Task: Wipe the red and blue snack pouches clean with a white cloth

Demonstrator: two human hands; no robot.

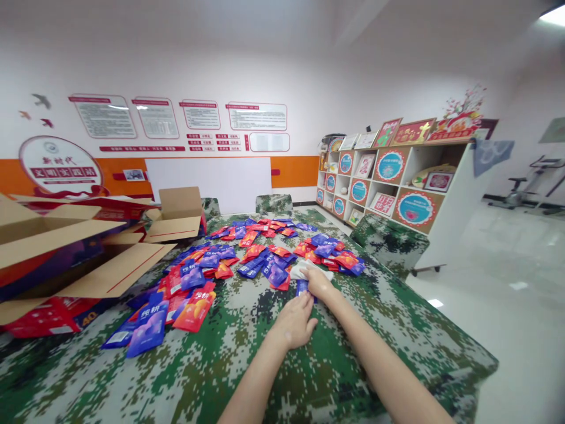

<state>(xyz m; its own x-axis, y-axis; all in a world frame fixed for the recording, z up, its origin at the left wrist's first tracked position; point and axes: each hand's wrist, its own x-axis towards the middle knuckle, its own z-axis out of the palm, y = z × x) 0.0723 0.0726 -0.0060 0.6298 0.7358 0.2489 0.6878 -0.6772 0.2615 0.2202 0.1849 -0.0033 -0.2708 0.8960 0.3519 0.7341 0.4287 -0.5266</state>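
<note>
Both my hands meet near the middle of a table covered in a camouflage cloth (247,365). My right hand (318,284) is closed around a white cloth or packet (304,270) and touches a blue sachet (302,287) beneath it. My left hand (295,323) lies just in front, fingers curled against the same blue sachet. Beyond them lies a wide scatter of red and blue sachets (265,253). More sachets (176,306) lie to the left of my hands.
Open cardboard boxes (66,253) crowd the table's left side, with another box (179,215) further back. Camouflage-covered chairs (388,241) stand around the table. A white shelf unit (397,188) with pictures stands at the right, and an exercise machine (525,182) beyond it.
</note>
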